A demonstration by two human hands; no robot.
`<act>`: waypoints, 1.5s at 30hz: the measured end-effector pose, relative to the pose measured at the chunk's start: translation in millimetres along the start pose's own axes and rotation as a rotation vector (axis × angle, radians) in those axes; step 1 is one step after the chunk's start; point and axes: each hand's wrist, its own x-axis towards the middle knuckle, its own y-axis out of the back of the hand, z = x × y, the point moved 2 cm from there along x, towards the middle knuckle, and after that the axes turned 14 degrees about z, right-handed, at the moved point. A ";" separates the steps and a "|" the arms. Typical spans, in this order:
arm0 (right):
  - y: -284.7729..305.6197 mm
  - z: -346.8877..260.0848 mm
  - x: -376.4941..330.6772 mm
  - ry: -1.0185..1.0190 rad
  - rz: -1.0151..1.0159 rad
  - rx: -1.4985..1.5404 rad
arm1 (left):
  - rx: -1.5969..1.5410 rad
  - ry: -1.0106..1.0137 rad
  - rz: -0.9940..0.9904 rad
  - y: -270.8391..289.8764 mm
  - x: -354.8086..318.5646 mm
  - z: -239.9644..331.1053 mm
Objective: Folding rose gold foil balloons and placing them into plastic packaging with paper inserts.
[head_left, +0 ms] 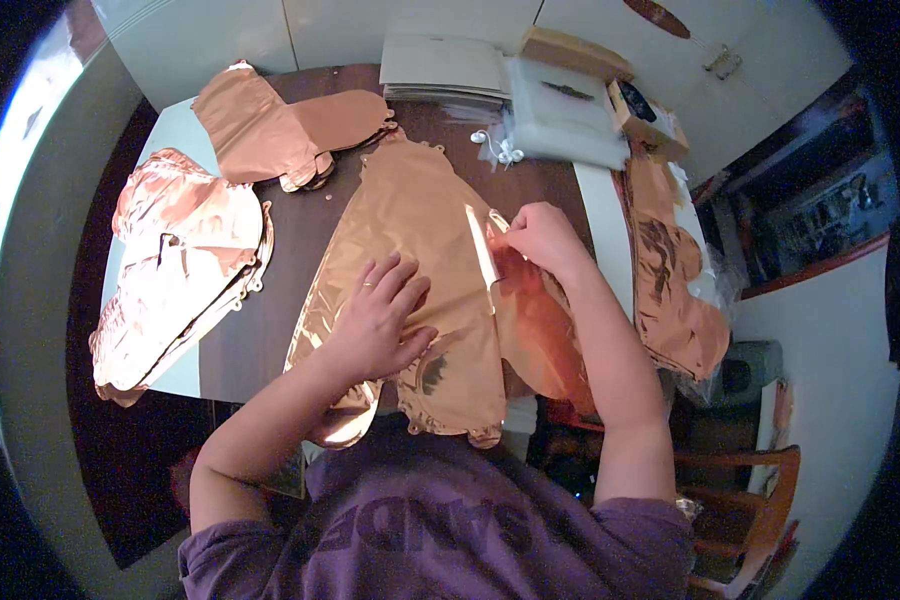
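A large flat foil balloon (420, 230), rose gold and shiny, lies across the middle of the table and reaches to its near edge. My left hand (385, 315) rests over its left half with the fingers spread. At the balloon's right side my right hand (542, 236) is closed, fingertips pinched at the foil edge. Below that hand a folded, redder part of foil (540, 335) hangs toward the near edge; whether it belongs to the same balloon I cannot tell.
Flat foil balloons lie in piles at the left (185, 255), far left (260, 125) and right (665, 270). At the back are a stack of white card (440, 68), clear plastic bags (565, 110), white earphones (508, 153) and an open cardboard box (648, 115). A wooden chair (770, 500) stands at lower right.
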 end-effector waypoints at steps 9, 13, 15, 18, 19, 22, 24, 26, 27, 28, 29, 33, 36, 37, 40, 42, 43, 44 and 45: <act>-11.1 -24.3 -33.1 0.057 -0.204 0.978 | 0.023 -0.018 0.005 -3.0 -3.6 -3.6; -14.6 -2.8 -28.1 0.755 0.422 0.184 | 0.026 -0.024 -0.017 -1.0 -0.1 -0.8; -27.5 0.5 -29.6 0.725 0.253 0.151 | 0.016 -0.028 -0.021 -0.8 -0.1 -0.6; -34.0 -4.7 -37.6 0.805 0.199 -0.042 | 0.025 -0.010 -0.018 -0.8 -1.1 -1.3; -33.1 -7.4 -38.3 0.807 0.172 -0.091 | 0.027 -0.011 -0.017 -0.4 -1.0 -1.1; -35.3 -7.3 -38.6 0.815 0.143 -0.163 | 0.017 -0.010 -0.016 2.1 0.2 0.0; -35.4 -7.7 -38.9 0.824 0.143 -0.186 | 0.008 -0.007 -0.013 6.5 0.6 0.6; -34.6 -9.1 -39.3 0.802 0.094 -0.205 | -0.391 0.302 0.074 17.0 -3.3 -7.9; -33.5 -10.5 -39.5 0.806 0.098 -0.205 | -0.139 0.127 0.116 25.3 -3.7 -18.2; -33.1 -9.4 -39.6 0.791 0.089 -0.207 | -0.016 0.101 0.059 32.6 -4.7 -25.8; -32.8 -8.2 -39.9 0.776 0.080 -0.209 | 0.107 0.074 0.002 39.8 -6.7 -32.6; -30.2 -13.1 -46.3 0.726 0.078 -0.166 | 0.210 0.037 -0.093 48.6 -28.9 -52.1; -31.0 -15.2 -52.7 0.718 0.099 -0.172 | 0.213 0.026 -0.115 52.6 -27.6 -55.7; -32.2 -14.0 -53.8 0.724 0.117 -0.181 | 0.210 0.020 -0.115 53.2 -26.6 -56.1; -33.2 -10.3 -53.2 0.745 0.156 -0.159 | 0.215 0.014 -0.122 52.0 -25.7 -58.6; -31.7 -9.3 -51.8 0.761 0.175 -0.127 | 0.200 0.015 -0.114 52.9 -26.1 -59.4; -30.7 -9.3 -50.2 0.757 0.161 -0.081 | 0.187 0.018 -0.109 53.4 -26.3 -59.6; -30.0 -8.9 -48.7 0.753 0.147 -0.035 | 0.186 0.019 -0.107 53.9 -25.7 -58.5; -30.6 -6.7 -47.4 0.752 0.147 -0.037 | 0.169 0.020 -0.097 54.9 -23.9 -56.4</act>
